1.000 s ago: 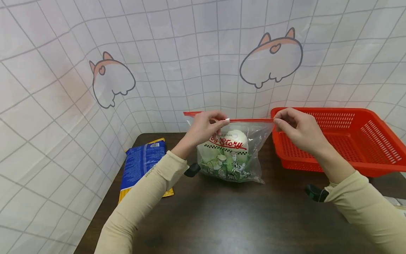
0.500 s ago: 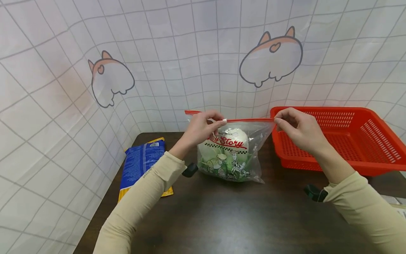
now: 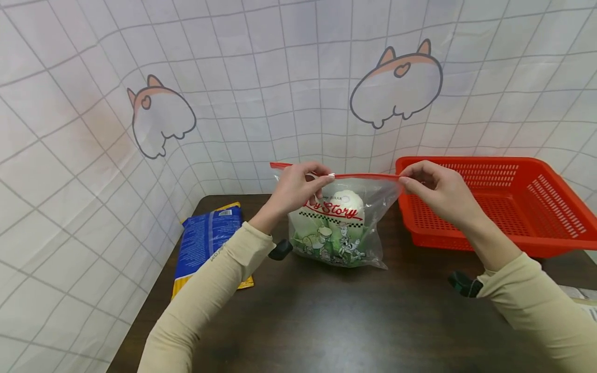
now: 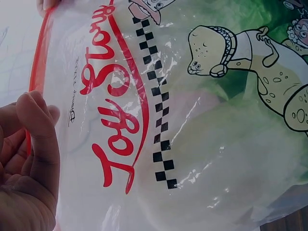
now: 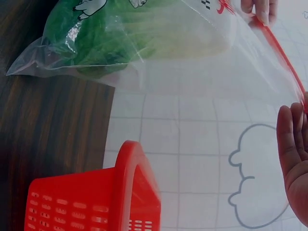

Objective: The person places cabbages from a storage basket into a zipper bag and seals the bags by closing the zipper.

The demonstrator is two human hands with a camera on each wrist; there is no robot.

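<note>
Head view: clear zip bag (image 3: 338, 217) printed with cartoon figures, standing upright on the dark table (image 3: 326, 321), a pale green cabbage inside. Its red zip strip (image 3: 359, 176) runs level between the two hands, long axis left to right. Left hand (image 3: 298, 187) pinches the strip partway along from its left end, fingers curled on it; right hand (image 3: 431, 189) pinches the strip's right end. The bag body hangs below and between both hands, each equally close to it. Red basket (image 3: 513, 202) lies just beyond the right hand; a blue packet (image 3: 210, 243) lies flat, down and outward of the left forearm. Left wrist view: bag face (image 4: 183, 120) directly ahead of the left hand (image 4: 29, 163), thumb against the red strip. Right wrist view: right hand (image 5: 293, 159) at the strip's end (image 5: 281, 53), grip mostly out of frame; bag (image 5: 144, 43) stretches away from it, basket (image 5: 96, 202) below.
</note>
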